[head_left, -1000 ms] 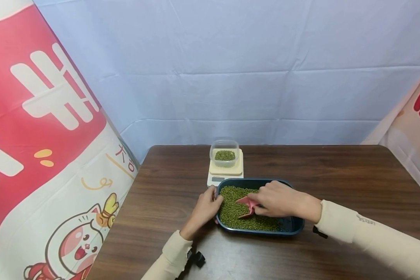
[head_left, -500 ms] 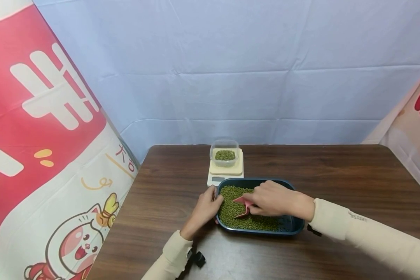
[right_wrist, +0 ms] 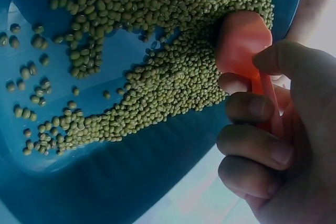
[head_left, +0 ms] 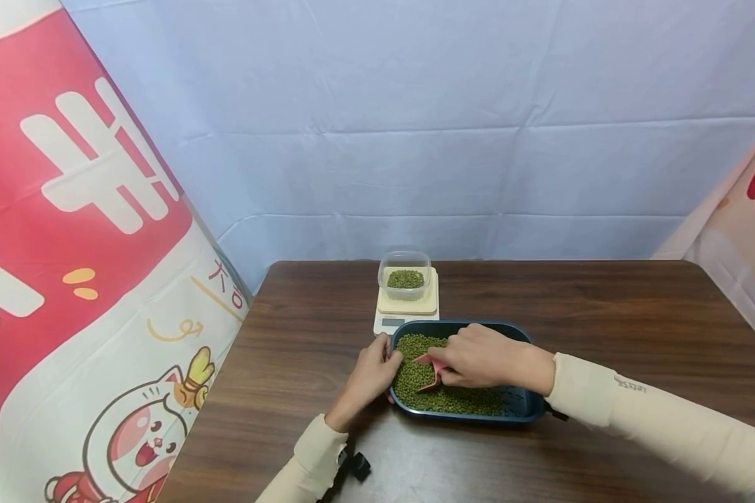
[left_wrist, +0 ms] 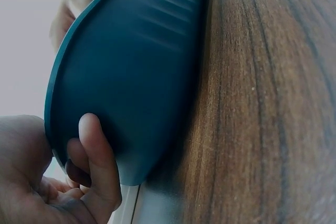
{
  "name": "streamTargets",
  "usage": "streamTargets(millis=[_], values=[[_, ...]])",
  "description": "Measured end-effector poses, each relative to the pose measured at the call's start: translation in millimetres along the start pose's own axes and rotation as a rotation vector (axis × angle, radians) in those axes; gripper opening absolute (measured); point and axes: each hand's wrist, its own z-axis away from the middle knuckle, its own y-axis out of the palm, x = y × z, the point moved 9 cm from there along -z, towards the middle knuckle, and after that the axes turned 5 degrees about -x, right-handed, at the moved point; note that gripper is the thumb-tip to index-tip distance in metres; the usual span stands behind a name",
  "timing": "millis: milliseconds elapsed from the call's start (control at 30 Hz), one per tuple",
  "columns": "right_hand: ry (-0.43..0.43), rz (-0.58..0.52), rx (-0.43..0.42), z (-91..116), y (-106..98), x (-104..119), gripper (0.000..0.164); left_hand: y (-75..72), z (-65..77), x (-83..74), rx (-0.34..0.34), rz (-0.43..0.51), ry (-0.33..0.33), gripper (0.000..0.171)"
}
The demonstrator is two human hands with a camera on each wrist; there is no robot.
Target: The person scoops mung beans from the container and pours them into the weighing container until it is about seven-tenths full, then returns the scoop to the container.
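Note:
A dark blue basin (head_left: 465, 418) holds a bed of mung beans (right_wrist: 173, 77), deepest toward its left end. My right hand (head_left: 481, 356) grips the handle of a pink scoop (right_wrist: 244, 45), whose bowl is sunk among the beans in the left half. In the right wrist view the fingers curl round the handle and the thumb lies along its top. My left hand (head_left: 372, 367) holds the basin's left rim, thumb on the inner side and fingers against the outer wall, as the left wrist view shows (left_wrist: 79, 177).
Behind the basin stands a kitchen scale (head_left: 390, 323) with a small display. On it sits a clear plastic container (head_left: 404, 262) with some mung beans inside. The brown wooden table (head_left: 604, 307) reaches back to a pale cloth backdrop (head_left: 415, 140); printed banners hang at both sides.
My right hand has moved left with the scoop, pushing it through the beans toward the basin's left end. The left hand has stayed on the rim.

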Motion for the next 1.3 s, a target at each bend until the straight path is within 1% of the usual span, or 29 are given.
streamTargets(millis=[233,367,467,600,767,1033,1233,1300], values=[[0.008,0.004,0.017,-1.1,-0.9,1.2,0.013,-0.3,0.5,-0.6,-0.002,0.006,0.005,0.015],[0.010,0.011,0.002,-2.2,-2.9,2.7,0.014,-0.4,0.5,-0.6,-0.001,0.011,-0.001,0.015],[0.025,0.017,0.003,-2.8,-2.3,2.7,0.016,-0.4,0.3,-0.5,-0.002,0.005,-0.003,0.014],[0.053,0.012,0.031,-2.9,2.0,1.0,0.020,-0.7,0.5,-1.1,-0.004,-0.004,-0.004,0.015],[0.064,-0.001,0.030,-3.5,2.9,-0.1,0.019,-0.8,0.8,-2.4,-0.005,0.001,-0.003,0.015],[0.033,-0.006,0.009,-4.4,2.3,1.1,0.015,-1.3,0.3,-2.0,-0.012,-0.007,-0.006,0.015],[0.032,-0.047,0.000,-1.1,5.6,-1.1,0.012,-1.1,0.7,-1.8,-0.009,-0.004,-0.011,0.015],[0.019,-0.049,0.000,0.4,6.9,-1.3,0.012,-1.3,0.7,-2.4,-0.009,-0.009,-0.008,0.015]])
